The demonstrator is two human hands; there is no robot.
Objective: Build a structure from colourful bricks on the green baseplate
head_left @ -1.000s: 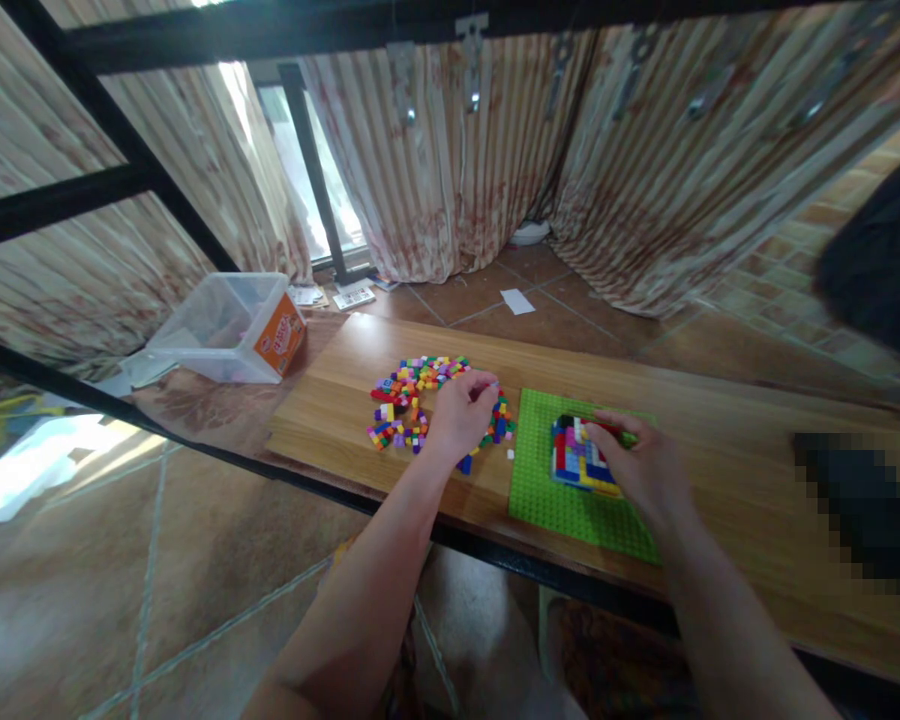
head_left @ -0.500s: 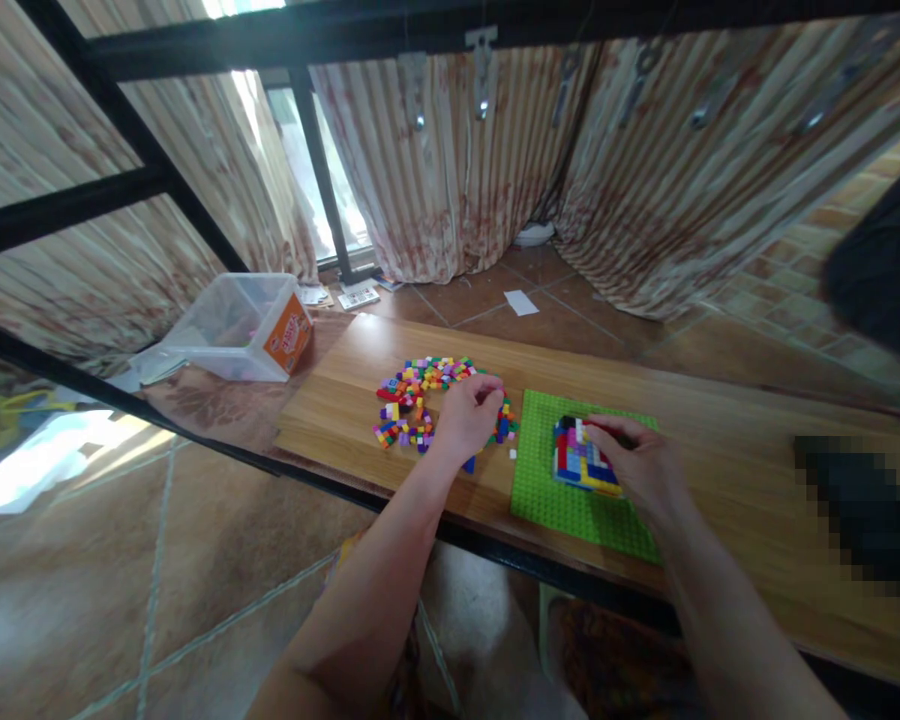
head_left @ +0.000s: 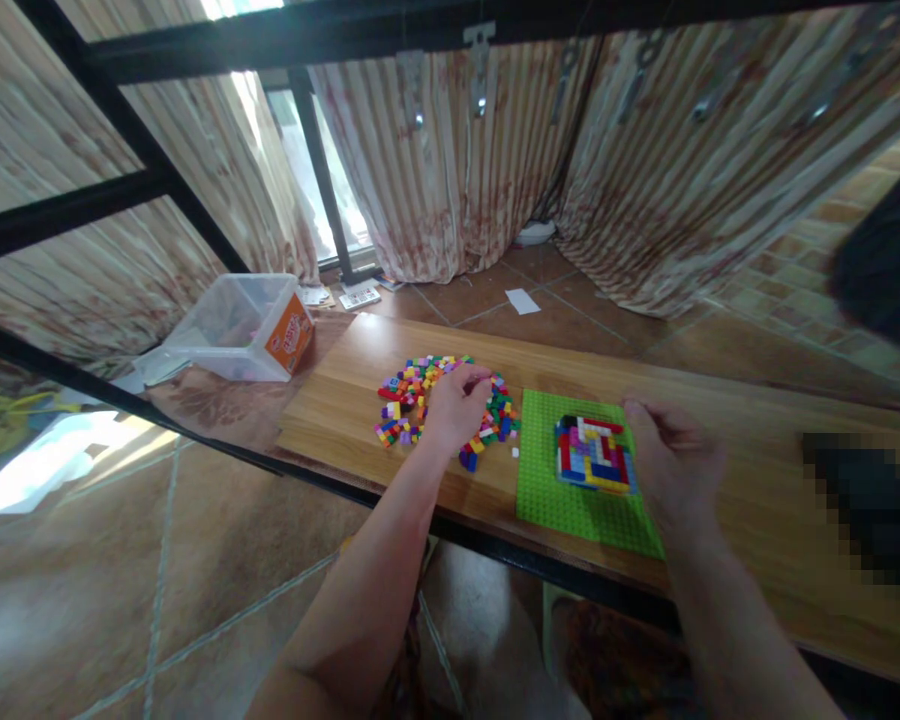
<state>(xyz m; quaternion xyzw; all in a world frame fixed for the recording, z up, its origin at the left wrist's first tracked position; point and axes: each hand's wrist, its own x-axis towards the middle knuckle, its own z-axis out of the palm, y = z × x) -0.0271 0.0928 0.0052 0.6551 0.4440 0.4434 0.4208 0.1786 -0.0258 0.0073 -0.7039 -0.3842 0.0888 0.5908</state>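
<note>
Q. Where was the work found?

A. The block, built up from coloured bricks, sat on the green plate, just left of the right hand. The pile of loose bricks lay beneath and around the left hand, on the tabletop.

Q. Any reason for that layout?

A. In my judgement, yes. Pile and plate lay side by side, giving each hand its own station within short reach. The plate's studs presumably kept the block from sliding. The pile's loose spread likely made single bricks easier to pick out. One white brick lay apart, between the left hand and the plate.

Q. And the tub?

A. Well beyond the left hand, farther left, past the tabletop's end.

Q. Pose of the hands?

A. The left forearm reached forward, the hand low over the pile, thumb and forefinger drawn close. Whether they pinched a brick could not be told. The right hand was blurred, thumb extended forward near the plate's edge, fingers curled. Its gap and any contents could not be determined, nor could contact with the block be confirmed.
</note>
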